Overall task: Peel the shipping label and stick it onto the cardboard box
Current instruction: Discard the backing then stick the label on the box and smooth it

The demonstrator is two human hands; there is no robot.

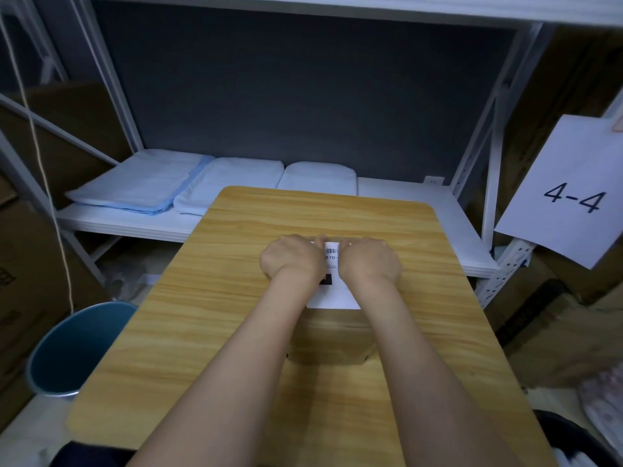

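Left hand (292, 257): fingers bent, pressing on the label's left side; whether its grip pinches the far edge cannot be told.
Right hand (369, 261): the same, on the right side.
Shipping label (332, 256): white, barcode at its far end, lying on the box top between both hands.
Cardboard box (332, 338): on the wooden surface (188, 315), mid-centre.
Bin (72, 348): blue, left of the surface.

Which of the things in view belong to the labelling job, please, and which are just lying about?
Job: white shipping label with barcode; brown cardboard box; left hand; right hand, both pressing on the label.

Lying about: blue round bin; folded pale blue cloths; white paper sign "4-4"; wooden table.
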